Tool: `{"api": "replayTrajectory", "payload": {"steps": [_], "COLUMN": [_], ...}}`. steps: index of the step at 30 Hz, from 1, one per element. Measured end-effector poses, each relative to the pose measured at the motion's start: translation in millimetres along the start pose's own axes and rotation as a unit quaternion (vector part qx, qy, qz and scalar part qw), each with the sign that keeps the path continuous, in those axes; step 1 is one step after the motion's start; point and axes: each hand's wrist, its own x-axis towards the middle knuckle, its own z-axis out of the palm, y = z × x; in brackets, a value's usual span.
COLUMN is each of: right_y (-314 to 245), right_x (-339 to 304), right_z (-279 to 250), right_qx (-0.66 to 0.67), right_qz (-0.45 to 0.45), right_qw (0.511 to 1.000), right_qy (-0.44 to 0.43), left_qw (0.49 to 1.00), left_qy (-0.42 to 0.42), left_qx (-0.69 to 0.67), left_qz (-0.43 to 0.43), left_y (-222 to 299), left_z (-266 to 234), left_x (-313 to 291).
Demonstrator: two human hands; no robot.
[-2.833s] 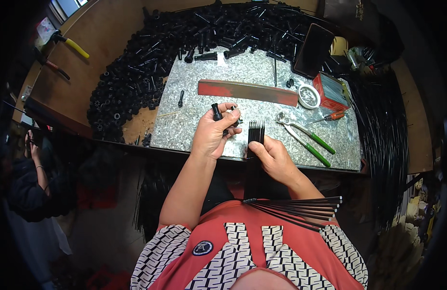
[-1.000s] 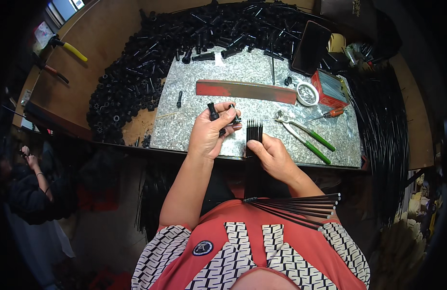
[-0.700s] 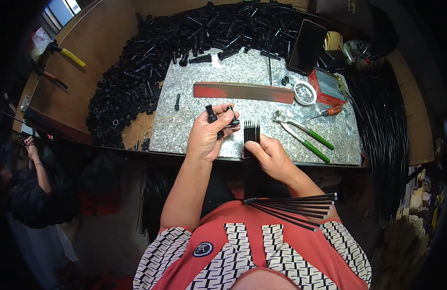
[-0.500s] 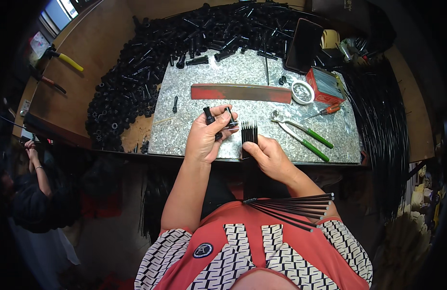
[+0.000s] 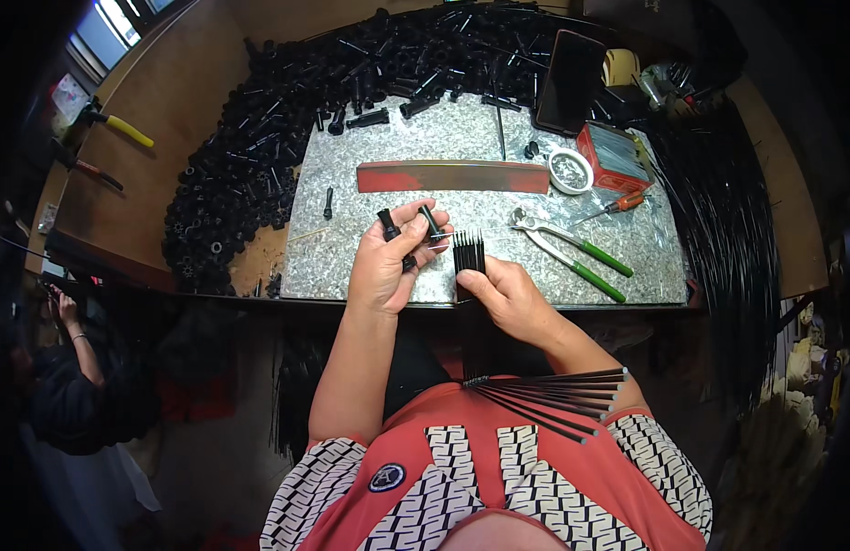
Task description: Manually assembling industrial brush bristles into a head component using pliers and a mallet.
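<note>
My left hand [image 5: 384, 264] is closed around several black plastic tubular pieces with wider, collar-like ends, which look like umbrella runners. One runner [image 5: 430, 221] is pinched between thumb and fingers, its end toward the rods. A second runner [image 5: 387, 222] sticks up from the palm side. In my right hand [image 5: 511, 296] is a flat row of thin black rods [image 5: 469, 254], like umbrella ribs, gripped by thumb and fingers with their fine tips upward. The tips are close beside the pinched runner; whether they touch I cannot tell. Below, thicker black rods [image 5: 558, 395] fan out over my right arm.
A speckled board [image 5: 333, 266] carries a red-and-dark bar [image 5: 452, 177], green-handled pincers [image 5: 572, 253], an orange-handled screwdriver [image 5: 624, 201], a white bowl [image 5: 570, 173] and a red box [image 5: 616, 156]. Black runners [image 5: 250, 147] heap behind and left; long rods [image 5: 737, 239] hang right. Another person's hand [image 5: 67, 312] shows far left.
The view has shifted slightly. My left hand has tilted the pinched runner, and my right hand's rods have come a little nearer to it. Both hands keep their hold.
</note>
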Motion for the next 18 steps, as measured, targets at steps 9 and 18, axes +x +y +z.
{"api": "replayTrajectory", "payload": {"steps": [9,18], "right_y": [6.0,3.4], "right_x": [0.7,1.1], "right_z": [1.6,1.7], "right_qx": [0.005,0.001], "right_qz": [-0.009,-0.007], "right_qw": [1.000,1.000], "right_qy": [0.008,0.008], "left_qw": [1.000,0.999], "left_qy": [-0.022,-0.014], "left_qx": [-0.020,-0.041], "left_qz": [0.004,0.021], "left_y": [-2.1,-1.0], "left_z": [-7.4,-3.2], "left_x": [2.8,1.9]}}
